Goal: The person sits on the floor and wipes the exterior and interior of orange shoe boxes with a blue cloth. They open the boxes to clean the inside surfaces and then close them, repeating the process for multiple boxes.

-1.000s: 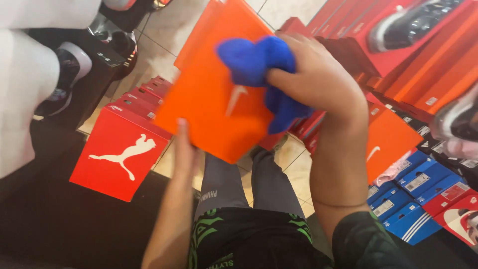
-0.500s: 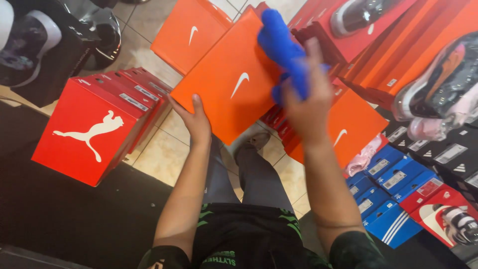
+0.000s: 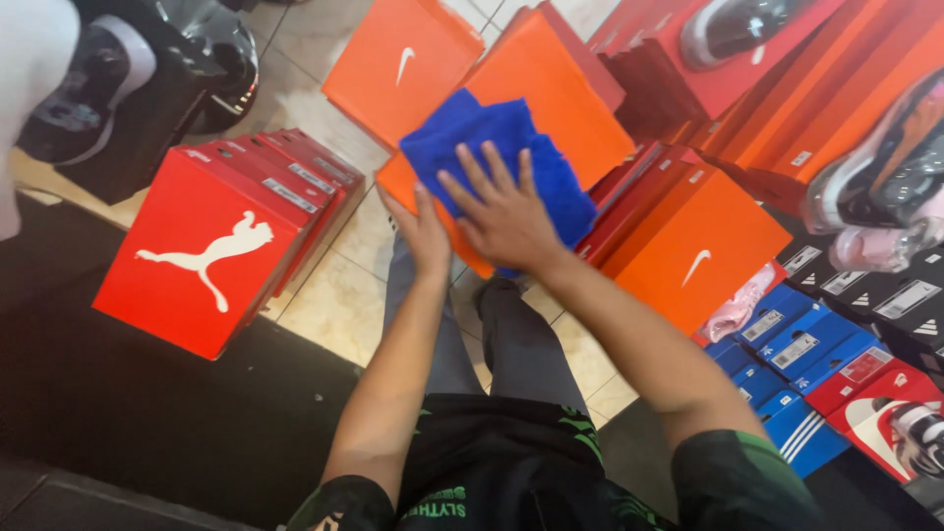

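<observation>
An orange shoe box (image 3: 560,88) is held tilted above the person's lap and the tiled floor (image 3: 339,305). Its lower left edge is gripped by the left hand (image 3: 425,234), whose fingers are wrapped around the rim. A blue cloth (image 3: 472,138) is spread over the lid, and it is pressed flat under the right hand (image 3: 501,211), which lies open with fingers splayed; the cloth extends beyond the fingertips toward the upper left and past the hand on the right. A second orange box (image 3: 403,64) lies just behind the held one. A stack of red boxes (image 3: 206,251) is seen to the left, and more orange, red and blue boxes (image 3: 787,344) are piled to the right.
</observation>
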